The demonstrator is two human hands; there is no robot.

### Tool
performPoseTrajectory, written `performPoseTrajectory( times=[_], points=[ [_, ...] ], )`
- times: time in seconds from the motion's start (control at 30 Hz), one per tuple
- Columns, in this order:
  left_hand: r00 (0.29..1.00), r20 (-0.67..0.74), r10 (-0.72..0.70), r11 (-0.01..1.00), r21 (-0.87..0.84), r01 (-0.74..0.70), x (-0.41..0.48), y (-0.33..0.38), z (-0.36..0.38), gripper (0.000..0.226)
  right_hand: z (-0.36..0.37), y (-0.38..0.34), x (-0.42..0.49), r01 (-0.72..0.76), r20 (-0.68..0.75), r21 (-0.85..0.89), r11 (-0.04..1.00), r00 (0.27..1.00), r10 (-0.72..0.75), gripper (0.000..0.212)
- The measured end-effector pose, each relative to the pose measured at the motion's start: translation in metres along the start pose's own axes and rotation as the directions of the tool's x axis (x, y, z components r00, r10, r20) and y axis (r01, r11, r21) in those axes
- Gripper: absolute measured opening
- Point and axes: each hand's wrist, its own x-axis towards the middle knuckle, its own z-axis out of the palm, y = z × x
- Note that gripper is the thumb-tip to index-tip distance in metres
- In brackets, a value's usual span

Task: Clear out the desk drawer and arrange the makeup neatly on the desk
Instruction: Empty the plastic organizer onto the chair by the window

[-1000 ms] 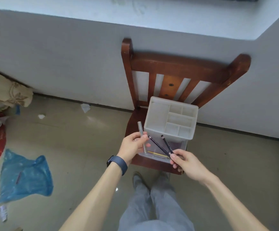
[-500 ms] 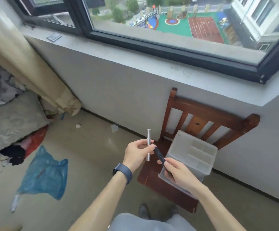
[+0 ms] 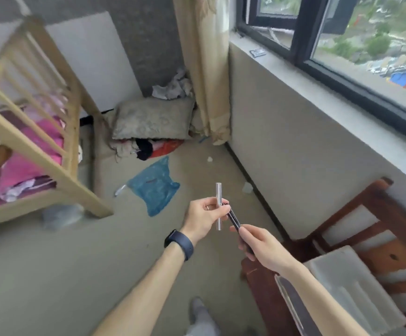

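My left hand (image 3: 205,218) pinches a slim silver makeup tube (image 3: 218,206), held upright in front of me. My right hand (image 3: 260,243) grips dark makeup pencils (image 3: 234,218) whose tips point up-left and meet the fingers of my left hand. How many pencils it holds I cannot tell. A translucent plastic drawer organiser (image 3: 352,287) with divided compartments rests on the seat of a red-brown wooden chair (image 3: 376,214) at lower right, partly hidden by my right forearm.
A wooden cot (image 3: 34,132) with pink bedding stands at left. A blue plastic bag (image 3: 156,187), a cushion (image 3: 151,120) and a heap of clothes lie on the floor ahead. A curtain (image 3: 206,69) hangs by the window wall at right.
The view has swung left, away from the chair toward the cot and corner. Both hands kept their items and stay together; the organiser has moved to the lower right of the view.
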Motion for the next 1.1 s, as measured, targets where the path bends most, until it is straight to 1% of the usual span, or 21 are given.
performPoseTrajectory(
  times=[0.13,0.23,0.33,0.47,0.57,0.73,0.8,0.83,0.97,1.03,1.1],
  points=[
    [0.973,-0.227,-0.025,0.996,-0.09,0.004,-0.06,-0.015,-0.083,0.01,0.075,-0.043,0.012,0.137,0.189,-0.157,0.978,0.976,-0.106,0.032],
    [0.923,-0.38,-0.063,0.984,-0.178,-0.006,-0.113,-0.03,-0.149,0.016,0.14,-0.071,0.022,0.212,0.334,-0.175,0.961,0.931,-0.144,0.03],
    [0.83,-0.542,-0.133,0.952,-0.302,-0.044,-0.178,-0.052,-0.219,0.025,0.216,-0.095,0.027,0.26,0.427,-0.174,0.95,0.889,-0.166,0.029],
    [0.646,-0.727,-0.232,0.897,-0.417,-0.147,-0.288,-0.096,-0.314,0.023,0.343,-0.126,0.015,0.307,0.595,-0.139,0.941,0.786,-0.169,0.029],
    [0.525,-0.8,-0.291,0.872,-0.448,-0.199,-0.372,-0.128,-0.376,0.02,0.441,-0.145,-0.007,0.33,0.69,-0.108,0.938,0.704,-0.168,0.029],
    [0.269,-0.899,-0.345,0.863,-0.417,-0.287,-0.509,-0.161,-0.465,0.016,0.596,-0.174,-0.058,0.388,0.814,-0.066,0.919,0.554,-0.175,0.029],
    [0.183,-0.916,-0.357,0.863,-0.399,-0.31,-0.556,-0.169,-0.494,0.019,0.652,-0.189,-0.077,0.409,0.845,-0.057,0.911,0.506,-0.174,0.029],
    [0.15,-0.92,-0.362,0.866,-0.392,-0.312,-0.574,-0.172,-0.507,0.021,0.674,-0.198,-0.084,0.419,0.854,-0.05,0.907,0.489,-0.179,0.029],
    [-0.003,-0.921,-0.389,0.861,-0.362,-0.358,-0.64,-0.195,-0.566,0.027,0.778,-0.232,-0.11,0.468,0.907,-0.017,0.883,0.38,-0.183,0.027],
    [-0.052,-0.915,-0.4,0.86,-0.355,-0.368,-0.663,-0.209,-0.594,0.023,0.823,-0.246,-0.118,0.487,0.922,-0.001,0.873,0.338,-0.188,0.027],
    [-0.082,-0.91,-0.407,0.86,-0.351,-0.371,-0.681,-0.224,-0.624,0.022,0.865,-0.256,-0.121,0.493,0.934,0.017,0.87,0.302,-0.189,0.026]
  ],
)
